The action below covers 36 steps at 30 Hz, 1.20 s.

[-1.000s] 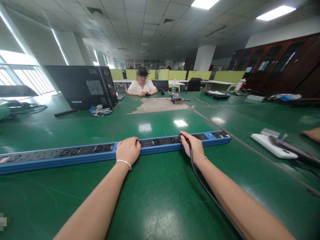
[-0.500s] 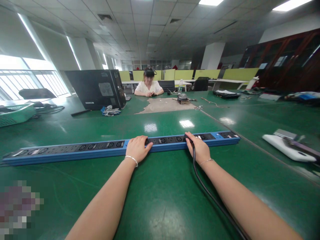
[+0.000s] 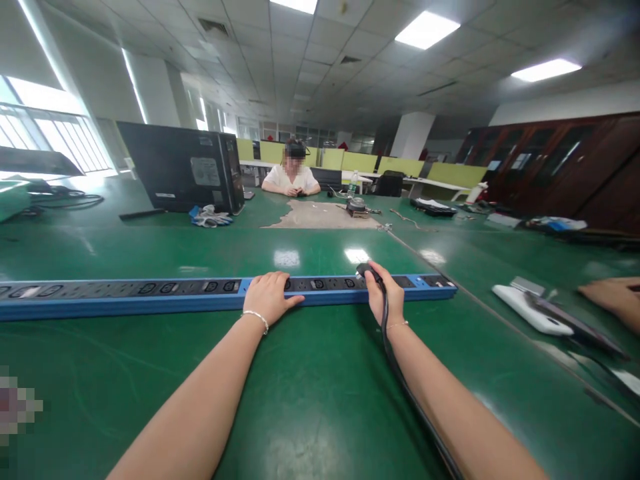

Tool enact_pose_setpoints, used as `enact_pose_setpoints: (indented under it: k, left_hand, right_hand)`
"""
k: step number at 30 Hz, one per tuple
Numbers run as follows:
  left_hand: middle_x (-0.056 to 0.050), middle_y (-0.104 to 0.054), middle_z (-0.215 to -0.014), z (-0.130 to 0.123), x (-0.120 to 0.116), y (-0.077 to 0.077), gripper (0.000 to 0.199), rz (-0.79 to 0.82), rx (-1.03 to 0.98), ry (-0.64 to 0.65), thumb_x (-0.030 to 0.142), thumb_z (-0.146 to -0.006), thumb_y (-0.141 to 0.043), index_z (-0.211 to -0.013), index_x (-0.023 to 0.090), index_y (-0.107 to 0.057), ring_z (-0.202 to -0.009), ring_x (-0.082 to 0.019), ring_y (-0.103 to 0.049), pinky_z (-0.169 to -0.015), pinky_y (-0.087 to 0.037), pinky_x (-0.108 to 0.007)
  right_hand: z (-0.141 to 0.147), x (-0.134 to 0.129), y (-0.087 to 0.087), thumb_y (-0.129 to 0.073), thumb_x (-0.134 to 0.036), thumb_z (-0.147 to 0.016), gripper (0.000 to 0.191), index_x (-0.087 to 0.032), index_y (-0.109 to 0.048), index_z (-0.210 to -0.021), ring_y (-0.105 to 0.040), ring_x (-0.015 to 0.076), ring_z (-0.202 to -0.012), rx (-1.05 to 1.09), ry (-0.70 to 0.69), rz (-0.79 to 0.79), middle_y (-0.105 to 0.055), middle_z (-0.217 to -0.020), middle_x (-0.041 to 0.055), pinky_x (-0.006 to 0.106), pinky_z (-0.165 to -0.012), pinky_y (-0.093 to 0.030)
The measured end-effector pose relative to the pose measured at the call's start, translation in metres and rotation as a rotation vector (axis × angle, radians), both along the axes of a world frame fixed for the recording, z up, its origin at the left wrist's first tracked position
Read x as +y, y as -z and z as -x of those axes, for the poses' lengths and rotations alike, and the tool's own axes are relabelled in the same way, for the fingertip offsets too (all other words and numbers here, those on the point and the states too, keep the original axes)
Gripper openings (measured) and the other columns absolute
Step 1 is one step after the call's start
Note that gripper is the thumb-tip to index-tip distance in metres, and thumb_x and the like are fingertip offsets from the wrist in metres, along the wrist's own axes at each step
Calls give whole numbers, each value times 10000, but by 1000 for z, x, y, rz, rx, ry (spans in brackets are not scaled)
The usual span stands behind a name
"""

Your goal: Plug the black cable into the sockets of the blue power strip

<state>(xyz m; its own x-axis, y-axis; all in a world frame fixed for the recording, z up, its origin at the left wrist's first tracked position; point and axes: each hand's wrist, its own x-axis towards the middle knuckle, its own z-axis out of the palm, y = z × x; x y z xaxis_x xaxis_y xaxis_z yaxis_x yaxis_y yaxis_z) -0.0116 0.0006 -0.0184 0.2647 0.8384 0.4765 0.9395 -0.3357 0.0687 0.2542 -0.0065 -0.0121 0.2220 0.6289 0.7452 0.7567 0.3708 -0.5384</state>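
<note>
And it's L arm (image 3: 210,393) & R arm (image 3: 450,403) stretched fwd, L hand (image 3: 270,297) palm down, thumb out sideways, R hand (image 3: 386,293) in a thumb-finger pinch!

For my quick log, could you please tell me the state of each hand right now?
Left hand: laid over the blue power strip; whether it grips cannot be told.
Right hand: closed, holding the black plug and its cable.

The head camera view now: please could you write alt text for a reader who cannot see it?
A person's right hand holds a black plug over a long blue power strip, while the left hand rests on the strip. The strip lies on a green table; behind are a black computer case and another person, seated.
</note>
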Motion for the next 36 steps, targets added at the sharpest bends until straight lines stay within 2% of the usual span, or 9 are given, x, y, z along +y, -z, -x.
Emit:
enact_pose_setpoints:
  k: [5, 11, 14, 20, 26, 29, 32, 36]
  left_hand:
    - [-99, -618, -1116, -2, -1, -2, 583, 7, -36, -8, 630, -738, -497, -1118, 190, -543, -1063, -254, -531, -918, -352, -380]
    - [-95, -616, -1120, -3, -3, -4, 567, 29, -53, -10, 605, -724, -540, -1120, 199, -535, -1074, -254, -528, -928, -346, -373]
    - [-100, -617, -1111, -3, -3, -4, 571, 22, -51, 0, 598, -723, -545, -1116, 183, -534, -1067, -261, -532, -914, -356, -380]
    - [-100, -627, -1071, -3, -2, -3, 497, 10, -60, -4, 540, -740, -547, -1080, 178, -547, -1035, -261, -544, -894, -360, -386]
    - [-87, -633, -1074, -5, -3, -4, 378, 10, -87, -15, 414, -767, -526, -1069, 188, -554, -1040, -240, -541, -910, -353, -370]
    - [-90, -631, -1086, -5, -4, -5, 382, 20, -91, -21, 413, -774, -514, -1077, 184, -556, -1046, -241, -539, -919, -352, -369]
    - [-95, -625, -1113, -5, -5, -6, 417, 25, -96, -24, 426, -787, -496, -1121, 180, -540, -1054, -244, -540, -931, -349, -376]
    - [-93, -599, -1176, -9, -7, -10, 526, 36, -131, -10, 392, -828, -451, -1309, 192, -383, -1085, -226, -533, -934, -361, -370]
  right_hand:
    - [36, -6, -4, -468, -361, -849, 340, -230, -615, -1126, -622, 176, -980, -73, -224, 132, -658, -1097, 29, 294, -883, -479]
    - [87, -3, -9, -474, -329, -848, 289, -250, -640, -1071, -632, 163, -954, -49, -302, 211, -676, -1054, 6, 281, -876, -481]
    - [104, 1, -9, -459, -316, -860, 306, -230, -628, -1101, -646, 156, -903, -104, -289, 248, -686, -1025, 20, 265, -851, -487]
    - [120, 2, -16, -411, -281, -887, 336, -196, -591, -1157, -618, 172, -976, -366, -217, 292, -651, -1111, 49, 275, -884, -461]
    - [133, 0, -28, -366, -262, -897, 334, -201, -591, -1136, -635, 193, -895, -573, -142, 346, -668, -1050, 77, 291, -788, -485]
    - [135, -2, -23, -350, -264, -902, 346, -191, -583, -1147, -639, 203, -885, -557, -117, 342, -669, -1045, 88, 302, -778, -487]
    - [135, -6, -11, -332, -239, -905, 366, -173, -554, -1189, -613, 204, -981, -488, -115, 294, -640, -1118, 103, 333, -871, -459]
    - [133, -10, -3, -331, -190, -892, 384, -133, -526, -1218, -526, 218, -1138, -472, -156, 264, -581, -1207, 150, 409, -988, -371]
